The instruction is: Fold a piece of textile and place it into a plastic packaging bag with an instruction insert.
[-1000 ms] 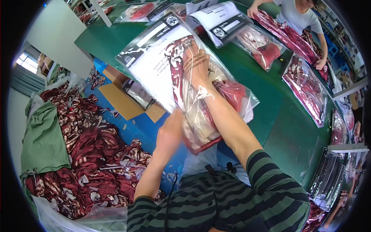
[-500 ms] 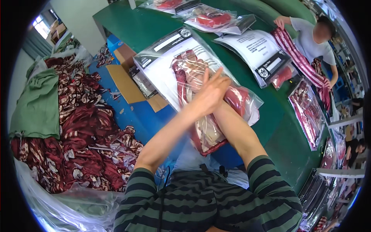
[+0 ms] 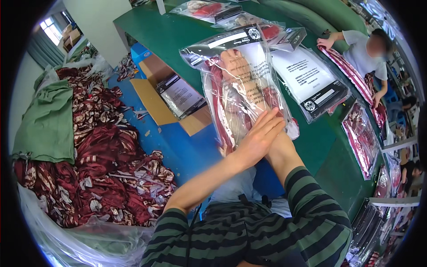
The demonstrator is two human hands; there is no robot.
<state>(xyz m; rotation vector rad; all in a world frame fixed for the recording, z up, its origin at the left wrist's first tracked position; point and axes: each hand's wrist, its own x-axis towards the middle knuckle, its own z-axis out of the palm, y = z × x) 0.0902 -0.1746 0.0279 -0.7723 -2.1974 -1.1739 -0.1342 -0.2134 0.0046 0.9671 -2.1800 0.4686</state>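
- A clear plastic bag [image 3: 247, 75] with a dark header, holding red-and-cream fabric [image 3: 217, 104], lies slanted before the person, over the green table's edge [image 3: 307, 149].
- The right hand [image 3: 233, 64] shows through its film; whether those fingers grip the fabric, one cannot tell.
- The left hand [image 3: 258, 138], fingers straight and together, lies across the right wrist, gripping nothing visible.
- Just beside, right: a white-and-black packet [image 3: 307, 80].
- Left, below: an open carton [image 3: 149, 100] and heaped dark-red fabric [image 3: 106, 164].
- Upper right: a co-worker [image 3: 362, 51] handles striped cloth [image 3: 351, 75].
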